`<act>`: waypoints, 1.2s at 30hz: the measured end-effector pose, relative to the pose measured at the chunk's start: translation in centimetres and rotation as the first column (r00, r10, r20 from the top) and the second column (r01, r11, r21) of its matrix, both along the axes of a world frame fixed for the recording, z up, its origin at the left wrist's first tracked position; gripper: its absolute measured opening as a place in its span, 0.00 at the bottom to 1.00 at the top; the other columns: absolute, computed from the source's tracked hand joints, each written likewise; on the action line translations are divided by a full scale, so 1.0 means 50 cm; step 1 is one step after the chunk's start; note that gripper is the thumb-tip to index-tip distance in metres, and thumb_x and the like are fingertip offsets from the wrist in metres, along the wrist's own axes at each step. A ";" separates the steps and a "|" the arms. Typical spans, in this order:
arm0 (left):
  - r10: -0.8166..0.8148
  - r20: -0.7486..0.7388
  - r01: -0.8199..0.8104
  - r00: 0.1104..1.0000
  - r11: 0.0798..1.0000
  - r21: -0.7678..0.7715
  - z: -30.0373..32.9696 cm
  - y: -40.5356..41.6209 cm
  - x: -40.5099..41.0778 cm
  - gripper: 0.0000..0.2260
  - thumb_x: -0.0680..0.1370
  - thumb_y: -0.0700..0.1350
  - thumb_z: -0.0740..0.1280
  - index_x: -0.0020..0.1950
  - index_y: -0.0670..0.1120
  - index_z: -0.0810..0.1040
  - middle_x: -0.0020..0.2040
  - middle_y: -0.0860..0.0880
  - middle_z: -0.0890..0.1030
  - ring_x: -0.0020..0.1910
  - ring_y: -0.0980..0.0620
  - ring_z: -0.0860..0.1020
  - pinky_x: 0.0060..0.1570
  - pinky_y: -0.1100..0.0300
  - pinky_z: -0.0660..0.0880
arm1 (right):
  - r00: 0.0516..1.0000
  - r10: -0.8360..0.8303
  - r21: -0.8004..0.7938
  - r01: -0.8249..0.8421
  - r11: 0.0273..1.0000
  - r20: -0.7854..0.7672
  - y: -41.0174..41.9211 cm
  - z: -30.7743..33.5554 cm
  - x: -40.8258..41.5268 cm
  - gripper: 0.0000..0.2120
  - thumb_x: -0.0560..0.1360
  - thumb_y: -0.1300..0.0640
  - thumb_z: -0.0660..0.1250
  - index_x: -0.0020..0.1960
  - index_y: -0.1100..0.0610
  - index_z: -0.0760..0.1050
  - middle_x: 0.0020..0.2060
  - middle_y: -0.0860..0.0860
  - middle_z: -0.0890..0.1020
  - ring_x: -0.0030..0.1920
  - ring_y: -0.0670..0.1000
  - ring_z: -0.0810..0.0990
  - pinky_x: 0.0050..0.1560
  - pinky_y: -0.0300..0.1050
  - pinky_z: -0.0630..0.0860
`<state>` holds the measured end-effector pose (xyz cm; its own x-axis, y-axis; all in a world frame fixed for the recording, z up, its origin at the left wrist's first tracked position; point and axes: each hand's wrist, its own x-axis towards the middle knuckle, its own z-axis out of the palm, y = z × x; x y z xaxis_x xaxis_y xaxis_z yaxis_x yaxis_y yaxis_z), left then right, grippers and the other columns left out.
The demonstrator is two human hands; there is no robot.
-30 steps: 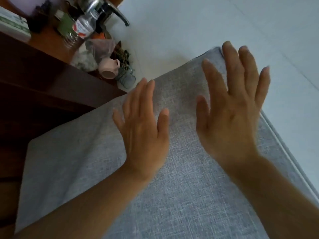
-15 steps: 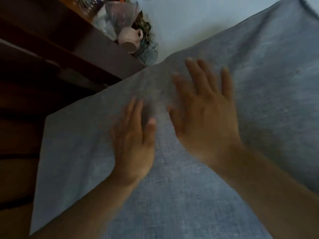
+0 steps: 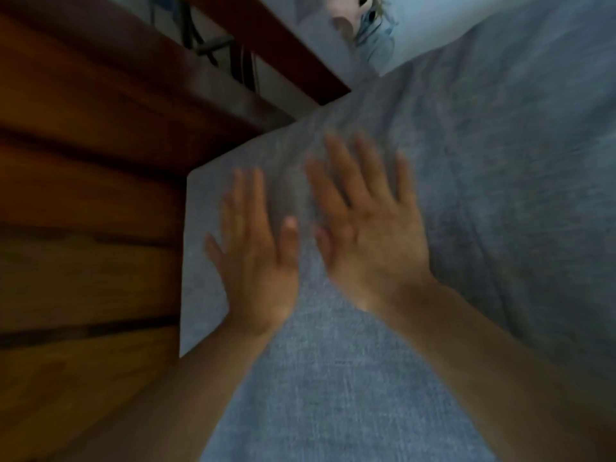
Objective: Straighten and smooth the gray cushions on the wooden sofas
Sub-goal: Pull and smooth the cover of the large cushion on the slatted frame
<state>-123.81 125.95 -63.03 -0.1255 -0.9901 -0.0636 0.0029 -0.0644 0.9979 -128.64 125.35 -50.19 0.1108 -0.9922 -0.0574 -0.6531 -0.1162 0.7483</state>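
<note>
Filling most of my view is the gray cushion, lying beside the wooden sofa frame whose dark slats run down the left; the cushion's left edge sits right against that wood. My right hand lies flat on the fabric, fingers straight and spread, grasping nothing. My left hand is just beside it, nearer the cushion's corner, also released and flat, palm down on the cloth. Both are blurred, so I cannot say how hard they press.

By my reckoning the smoothing is underway but unfinished: the patch near the corner looks fairly flat, yet soft folds and shadows show in the fabric ahead of my fingers and off to the right. Whether other cushions need doing I cannot tell from here.

Beyond the cushion's far edge, at the top, sit a pale pink mug and something bluish, both too blurred to identify further. No brand, label or writing can be read anywhere.
</note>
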 end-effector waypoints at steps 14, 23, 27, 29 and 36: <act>-0.195 0.055 0.195 0.979 0.981 -0.003 -0.232 0.179 -0.006 0.30 0.77 0.64 0.42 0.76 0.53 0.42 0.76 0.57 0.42 0.75 0.59 0.39 0.74 0.61 0.41 | 0.988 -0.100 0.292 0.130 0.947 -0.117 0.078 -0.216 0.016 0.29 0.79 0.45 0.51 0.77 0.57 0.56 0.77 0.58 0.54 0.77 0.58 0.48 0.72 0.62 0.37; -0.278 0.044 0.271 0.960 0.954 0.128 -0.220 0.285 0.101 0.32 0.79 0.62 0.50 0.78 0.49 0.49 0.79 0.51 0.52 0.76 0.57 0.49 0.76 0.53 0.51 | 0.975 -0.133 0.146 0.107 0.983 0.178 0.259 -0.209 0.076 0.29 0.69 0.51 0.52 0.62 0.62 0.77 0.64 0.63 0.76 0.67 0.61 0.72 0.70 0.63 0.58; -0.333 0.033 0.327 0.942 0.938 0.118 -0.217 0.382 0.172 0.30 0.79 0.65 0.49 0.77 0.52 0.55 0.76 0.52 0.60 0.75 0.52 0.59 0.71 0.45 0.62 | 0.960 -0.152 0.185 0.109 0.977 0.236 0.400 -0.194 0.120 0.27 0.72 0.56 0.47 0.61 0.63 0.78 0.64 0.64 0.75 0.67 0.61 0.72 0.70 0.63 0.60; -0.361 0.060 0.349 0.931 0.925 0.149 -0.194 0.427 0.205 0.27 0.81 0.59 0.51 0.78 0.53 0.51 0.78 0.53 0.55 0.76 0.54 0.54 0.75 0.51 0.56 | 0.961 -0.132 0.198 0.084 0.977 0.242 0.459 -0.192 0.132 0.24 0.72 0.57 0.53 0.62 0.63 0.78 0.65 0.64 0.74 0.68 0.61 0.71 0.70 0.64 0.59; -0.414 0.080 0.396 0.907 0.901 0.174 -0.163 0.494 0.242 0.26 0.83 0.51 0.53 0.78 0.51 0.48 0.78 0.54 0.52 0.76 0.57 0.51 0.74 0.59 0.51 | 0.940 -0.204 0.212 0.148 0.966 0.274 0.545 -0.202 0.150 0.26 0.74 0.61 0.47 0.59 0.65 0.79 0.65 0.63 0.75 0.67 0.61 0.72 0.68 0.65 0.61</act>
